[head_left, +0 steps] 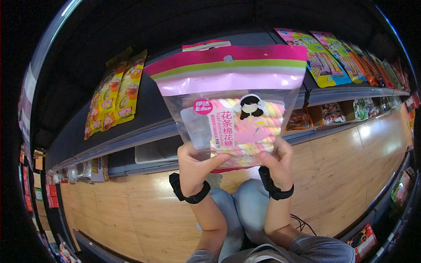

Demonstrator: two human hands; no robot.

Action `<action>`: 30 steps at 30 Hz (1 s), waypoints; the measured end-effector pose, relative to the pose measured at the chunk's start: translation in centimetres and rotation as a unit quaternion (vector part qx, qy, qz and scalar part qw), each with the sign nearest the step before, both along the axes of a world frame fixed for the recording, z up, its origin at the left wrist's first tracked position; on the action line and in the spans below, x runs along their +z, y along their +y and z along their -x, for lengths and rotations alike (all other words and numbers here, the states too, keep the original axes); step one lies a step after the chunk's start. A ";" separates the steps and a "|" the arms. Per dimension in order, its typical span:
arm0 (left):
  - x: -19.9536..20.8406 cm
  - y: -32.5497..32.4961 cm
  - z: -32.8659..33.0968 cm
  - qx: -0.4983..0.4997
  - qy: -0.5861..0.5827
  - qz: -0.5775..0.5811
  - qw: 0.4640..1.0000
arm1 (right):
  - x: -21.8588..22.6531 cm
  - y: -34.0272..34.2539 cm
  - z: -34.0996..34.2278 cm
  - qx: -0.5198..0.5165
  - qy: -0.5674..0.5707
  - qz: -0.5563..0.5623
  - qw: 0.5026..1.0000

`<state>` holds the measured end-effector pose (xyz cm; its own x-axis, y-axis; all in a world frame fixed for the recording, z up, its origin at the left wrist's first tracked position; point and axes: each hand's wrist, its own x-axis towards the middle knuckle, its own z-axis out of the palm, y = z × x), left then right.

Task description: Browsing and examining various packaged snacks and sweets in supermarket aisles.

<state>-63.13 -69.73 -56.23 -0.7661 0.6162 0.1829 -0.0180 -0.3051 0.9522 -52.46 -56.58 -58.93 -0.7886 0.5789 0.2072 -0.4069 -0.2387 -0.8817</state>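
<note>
Free room and obstacles before the shelf. The bag (pixel 232 101), held upright at its lower corners by the left hand (pixel 195 168) and right hand (pixel 276 164), blocks the middle of the upper shelf (pixel 149 109). Left of the bag, the shelf surface lies bare up to the yellow packets (pixel 116 94) near its left end, giving open passage there. Right of the bag, coloured packets (pixel 326 59) crowd the shelf toward its right end. The lower shelf (pixel 131 158), under the front edge, is shallow; small packs (pixel 326 115) fill its right part. The wood floor (pixel 131 206) is open left and right of the knees (pixel 243 206).
</note>
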 end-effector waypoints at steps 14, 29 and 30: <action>0.0 -0.2 -0.1 0.032 -0.024 0.027 0.999 | 0.4 0.0 0.4 -0.008 -0.029 -0.057 0.998; 0.4 -0.4 -0.1 -0.011 -0.063 0.048 0.997 | 0.3 -0.1 0.5 0.013 -0.052 -0.102 0.993; 0.3 -0.4 -0.1 -0.003 -0.054 0.047 0.997 | 0.4 -0.1 0.4 0.017 -0.052 -0.092 0.994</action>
